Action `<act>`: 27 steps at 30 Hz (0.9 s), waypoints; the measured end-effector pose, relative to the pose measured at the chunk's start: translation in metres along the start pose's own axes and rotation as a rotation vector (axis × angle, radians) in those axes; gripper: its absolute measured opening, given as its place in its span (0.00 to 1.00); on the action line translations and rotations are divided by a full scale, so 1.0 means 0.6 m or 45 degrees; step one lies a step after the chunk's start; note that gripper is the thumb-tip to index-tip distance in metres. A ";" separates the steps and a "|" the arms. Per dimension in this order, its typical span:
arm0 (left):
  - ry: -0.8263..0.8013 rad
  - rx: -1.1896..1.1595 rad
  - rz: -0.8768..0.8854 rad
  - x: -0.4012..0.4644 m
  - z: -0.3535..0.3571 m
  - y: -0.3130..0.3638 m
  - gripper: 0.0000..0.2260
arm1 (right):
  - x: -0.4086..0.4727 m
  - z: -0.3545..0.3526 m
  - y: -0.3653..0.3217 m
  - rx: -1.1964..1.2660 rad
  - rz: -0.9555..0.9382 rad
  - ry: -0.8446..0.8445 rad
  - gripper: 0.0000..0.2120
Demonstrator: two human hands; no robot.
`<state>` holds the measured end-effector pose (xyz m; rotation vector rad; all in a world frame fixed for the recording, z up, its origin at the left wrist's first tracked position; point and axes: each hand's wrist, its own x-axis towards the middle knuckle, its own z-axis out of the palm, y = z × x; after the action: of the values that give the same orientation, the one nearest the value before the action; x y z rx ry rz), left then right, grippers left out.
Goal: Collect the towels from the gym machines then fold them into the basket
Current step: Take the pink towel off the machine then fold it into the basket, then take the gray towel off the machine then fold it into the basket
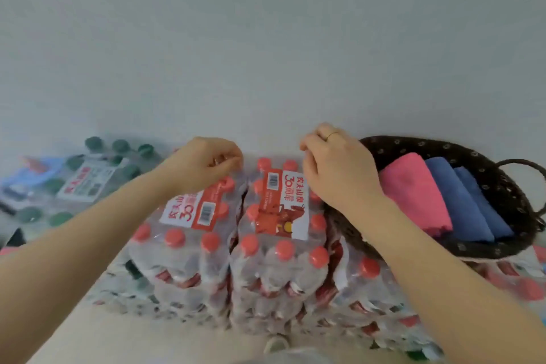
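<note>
Hovering over red-capped bottle packs (277,230) labelled "30" (Chinese brand text), left hand (206,165), right hand (334,168), fingers curled, empty.

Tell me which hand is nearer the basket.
Right. The right hand hangs just beside the basket at its left rim, above the bottle packs. The left hand is farther left, across the packs.

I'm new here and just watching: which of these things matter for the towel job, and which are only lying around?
Job: basket; pink towel; two blue towels; left hand; right hand.
Lying about: red-capped bottle packs; green-capped bottle pack.
</note>
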<state>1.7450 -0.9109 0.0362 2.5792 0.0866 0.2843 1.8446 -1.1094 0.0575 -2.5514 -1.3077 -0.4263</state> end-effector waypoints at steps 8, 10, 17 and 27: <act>0.008 0.086 -0.826 -0.457 -0.068 -0.118 0.09 | -0.056 0.134 -0.407 0.340 -0.714 -0.834 0.10; 0.052 0.073 -0.985 -0.584 -0.077 -0.126 0.09 | -0.100 0.168 -0.515 0.356 -0.839 -0.950 0.12; 0.357 -0.179 -1.581 -0.992 -0.101 -0.103 0.08 | -0.250 0.193 -0.867 0.463 -1.230 -1.170 0.12; 0.951 -0.240 -2.012 -1.379 -0.128 -0.095 0.07 | -0.393 0.204 -1.274 0.395 -1.720 -1.259 0.13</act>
<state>0.9209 -0.9212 -0.0820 1.4015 2.0094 0.5183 1.1061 -0.8084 -0.0799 -1.1805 -2.9527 0.9112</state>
